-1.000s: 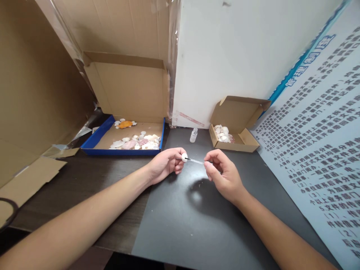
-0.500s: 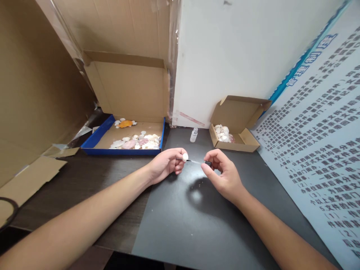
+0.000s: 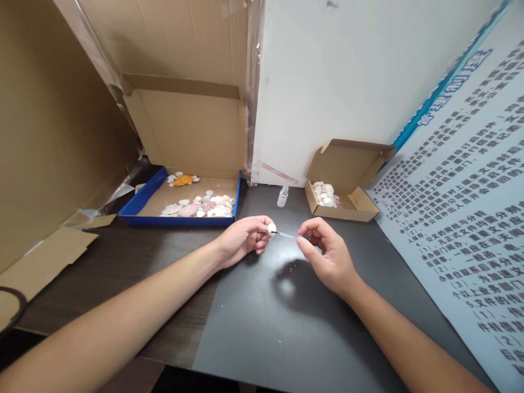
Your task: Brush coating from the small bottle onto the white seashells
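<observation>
Table (image 3: 172,311): dark wood-grain look, low sheen. Mat (image 3: 245,322): grey, smooth, semi-gloss, picks up glare. Left box (image 3: 176,220): matt brown cardboard, smooth blue outer face. Right box (image 3: 344,213): plain matt cardboard. Far panel (image 3: 327,82): white, smooth, near matt. Tape (image 3: 254,93) at its left edge: clear plastic, glossy, wrinkled. Bottle (image 3: 282,197), rod (image 3: 287,235): clear, glass or plastic, can't tell. Near shell (image 3: 272,227): pale, smooth-looking.

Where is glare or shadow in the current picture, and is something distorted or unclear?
Head view: pale glare on the gray mat, inside a dark shadow; head view: the poster looks stretched toward the right edge; head view: the thin clear stick appears faint.
</observation>
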The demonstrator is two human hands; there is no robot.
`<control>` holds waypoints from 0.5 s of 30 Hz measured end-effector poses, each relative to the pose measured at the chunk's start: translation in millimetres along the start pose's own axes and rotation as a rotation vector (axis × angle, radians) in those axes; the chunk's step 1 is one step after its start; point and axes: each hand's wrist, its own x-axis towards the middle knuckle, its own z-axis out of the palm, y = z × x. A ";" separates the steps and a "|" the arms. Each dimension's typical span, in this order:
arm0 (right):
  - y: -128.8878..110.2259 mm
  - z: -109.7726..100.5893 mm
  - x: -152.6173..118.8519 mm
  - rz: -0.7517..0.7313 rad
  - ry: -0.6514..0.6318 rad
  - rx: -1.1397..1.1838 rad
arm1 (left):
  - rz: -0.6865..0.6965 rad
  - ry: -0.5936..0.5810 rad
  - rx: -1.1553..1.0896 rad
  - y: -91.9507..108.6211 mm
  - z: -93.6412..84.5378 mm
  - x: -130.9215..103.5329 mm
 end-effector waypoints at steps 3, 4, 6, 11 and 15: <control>-1.6 0.0 1.0 0.010 0.043 -0.070 | 0.004 0.000 0.002 -0.1 0.0 -0.1; -2.2 -0.1 1.1 0.007 0.057 -0.082 | 0.004 -0.001 0.005 -0.1 -0.1 -0.1; -3.0 -0.3 1.0 -0.010 0.063 -0.070 | 0.007 0.000 0.012 -0.3 -0.3 0.0; -2.3 -0.3 0.3 -0.003 0.013 -0.038 | 0.013 0.004 0.031 -0.8 -0.9 0.4; -2.2 -0.2 0.6 0.009 0.025 -0.026 | 0.015 0.005 0.034 -1.2 -1.4 0.5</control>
